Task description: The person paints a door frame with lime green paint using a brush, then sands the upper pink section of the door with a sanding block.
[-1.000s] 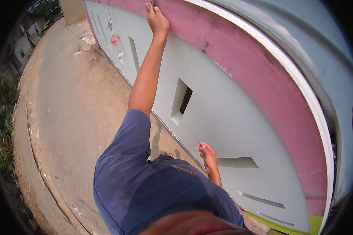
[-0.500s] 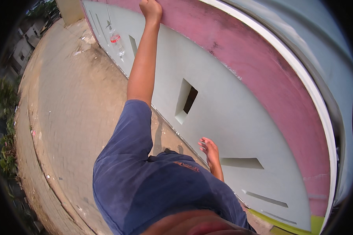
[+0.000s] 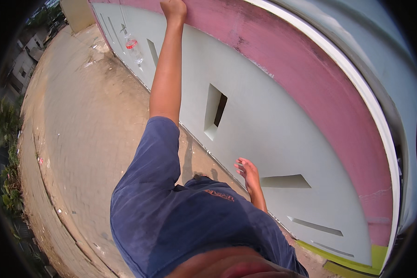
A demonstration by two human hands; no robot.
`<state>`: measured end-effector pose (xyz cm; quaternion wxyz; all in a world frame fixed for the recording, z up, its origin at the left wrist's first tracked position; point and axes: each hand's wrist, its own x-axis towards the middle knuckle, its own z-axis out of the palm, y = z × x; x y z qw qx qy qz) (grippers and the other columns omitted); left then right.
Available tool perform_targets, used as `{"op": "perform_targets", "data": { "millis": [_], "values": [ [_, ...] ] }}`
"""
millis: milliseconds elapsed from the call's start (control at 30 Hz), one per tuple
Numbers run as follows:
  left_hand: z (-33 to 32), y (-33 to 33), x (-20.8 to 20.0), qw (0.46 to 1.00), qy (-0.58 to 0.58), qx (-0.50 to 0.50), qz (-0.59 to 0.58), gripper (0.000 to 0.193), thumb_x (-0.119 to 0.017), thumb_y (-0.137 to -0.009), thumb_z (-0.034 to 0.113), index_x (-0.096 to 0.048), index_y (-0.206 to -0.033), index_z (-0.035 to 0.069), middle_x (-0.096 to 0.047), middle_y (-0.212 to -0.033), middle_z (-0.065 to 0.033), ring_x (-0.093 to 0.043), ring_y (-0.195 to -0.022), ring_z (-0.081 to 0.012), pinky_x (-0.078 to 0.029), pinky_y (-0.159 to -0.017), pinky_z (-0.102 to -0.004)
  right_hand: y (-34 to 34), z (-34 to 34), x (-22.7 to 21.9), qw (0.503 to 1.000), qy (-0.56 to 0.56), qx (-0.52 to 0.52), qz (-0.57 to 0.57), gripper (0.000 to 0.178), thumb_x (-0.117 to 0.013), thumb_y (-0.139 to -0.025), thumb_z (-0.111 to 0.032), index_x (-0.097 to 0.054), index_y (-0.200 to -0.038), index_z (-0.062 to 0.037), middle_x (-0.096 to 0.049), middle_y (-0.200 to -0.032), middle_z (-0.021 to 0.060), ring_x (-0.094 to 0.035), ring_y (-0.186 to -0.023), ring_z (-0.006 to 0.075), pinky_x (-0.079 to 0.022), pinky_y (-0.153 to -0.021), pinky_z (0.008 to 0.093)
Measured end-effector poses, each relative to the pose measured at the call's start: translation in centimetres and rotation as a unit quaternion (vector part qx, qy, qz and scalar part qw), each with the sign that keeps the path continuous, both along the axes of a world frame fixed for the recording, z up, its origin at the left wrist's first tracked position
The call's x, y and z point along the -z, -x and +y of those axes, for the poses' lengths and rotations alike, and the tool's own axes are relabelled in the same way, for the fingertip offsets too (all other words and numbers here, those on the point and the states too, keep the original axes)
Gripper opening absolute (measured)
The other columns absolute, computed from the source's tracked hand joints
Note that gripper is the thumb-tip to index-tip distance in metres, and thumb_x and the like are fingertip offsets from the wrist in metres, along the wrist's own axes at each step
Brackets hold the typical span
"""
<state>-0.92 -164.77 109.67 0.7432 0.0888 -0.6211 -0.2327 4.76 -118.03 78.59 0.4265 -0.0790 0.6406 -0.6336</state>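
My left arm stretches far ahead, and my left hand [image 3: 174, 8] is closed at the upper edge of the picture, in front of the wall's pink band [image 3: 245, 32]. Part of that hand is cut off, and whatever it may hold cannot be made out. Left of the forearm, a clear plastic bottle [image 3: 134, 50] with a red label appears against the pale wall [image 3: 259, 129]. A thin line runs upward from near the bottle; where it ends is unclear. My right hand [image 3: 248, 172] is beside my body, open and empty, its fingers loosely bent and apart, close to the wall.
Slanted slots [image 3: 215, 111] pierce the pale wall on my right. A paved path [image 3: 83, 134] with sandy patches runs along its foot. Green plants [image 3: 7, 180] line the far left edge, and a yellow-beige wall [image 3: 76, 14] stands ahead.
The wall's slots and the bottle sit slightly farther up and left in view. My left hand has shifted a little left; my right hand is slightly higher.
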Motion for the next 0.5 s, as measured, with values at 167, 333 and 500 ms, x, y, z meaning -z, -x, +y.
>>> {"op": "perform_targets", "data": {
  "millis": [167,333,500],
  "values": [
    [7.6,0.0,-1.8,0.999,0.003,-0.045,0.002,0.050,-0.040,-0.109,0.018,-0.042,-0.151,-0.008,-0.039,-0.158,-0.0307,-0.033,-0.150,-0.0427,-0.024,-0.124,-0.0455,-0.5,2.0,0.2,0.999,-0.024,0.035,-0.010,0.036,-0.051,-0.108,-0.025,-0.060,-0.134,-0.0012,-0.065,-0.132,0.0115,-0.063,-0.122,0.0250,-0.049,-0.101,0.0385],
    [15.3,-0.7,-0.3,0.995,0.091,-0.008,-0.035,0.048,-0.041,-0.110,0.020,-0.045,-0.150,-0.004,-0.041,-0.158,-0.0281,-0.034,-0.149,-0.0410,-0.022,-0.125,-0.0481,-1.3,4.6,0.5,1.000,0.002,0.021,-0.009,0.036,-0.051,-0.108,-0.025,-0.061,-0.133,-0.0017,-0.066,-0.130,0.0109,-0.064,-0.120,0.0244,-0.049,-0.100,0.0378],
    [5.4,-1.1,-2.3,0.994,-0.109,0.007,-0.006,0.046,-0.044,-0.108,0.018,-0.048,-0.147,-0.007,-0.048,-0.150,-0.0311,-0.045,-0.140,-0.0419,-0.031,-0.119,-0.0466,-1.9,9.2,0.6,0.997,0.001,0.081,-0.017,0.035,-0.052,-0.108,-0.025,-0.062,-0.132,-0.0020,-0.067,-0.128,0.0104,-0.065,-0.118,0.0241,-0.049,-0.099,0.0377]
  ]
}}
